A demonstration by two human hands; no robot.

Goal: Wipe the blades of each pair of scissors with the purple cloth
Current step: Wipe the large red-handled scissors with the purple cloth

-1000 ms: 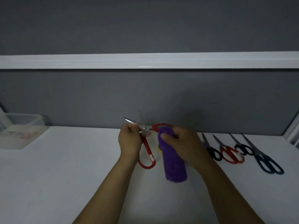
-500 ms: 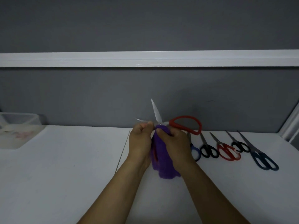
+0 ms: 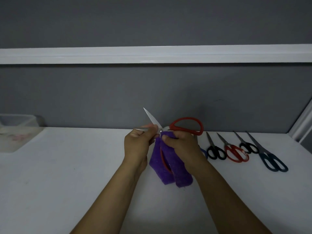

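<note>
I hold a pair of red-handled scissors [image 3: 186, 125] spread open above the white table [image 3: 67, 174]. One blade points up and to the left, and the other runs left under my fingers. My left hand [image 3: 139, 146] pinches that lower blade near the pivot. My right hand [image 3: 181, 146] grips the purple cloth [image 3: 168, 169] close to the pivot; the cloth hangs down in two folds over the lower red handle loop. Several more scissors lie in a row to the right: a black pair [image 3: 216, 152], a red pair [image 3: 236, 152], a small black pair [image 3: 248, 146] and a dark blue pair [image 3: 271, 160].
A clear plastic container [image 3: 15, 132] sits at the table's far left. A grey partition wall with a white rail [image 3: 152, 54] runs behind the table. A blue handle [image 3: 203, 152] peeks out beside my right wrist.
The scissors have swung round: the upper blade now points up and left, and the top red handle loop has risen to the right. The cloth has spread into two hanging folds.
</note>
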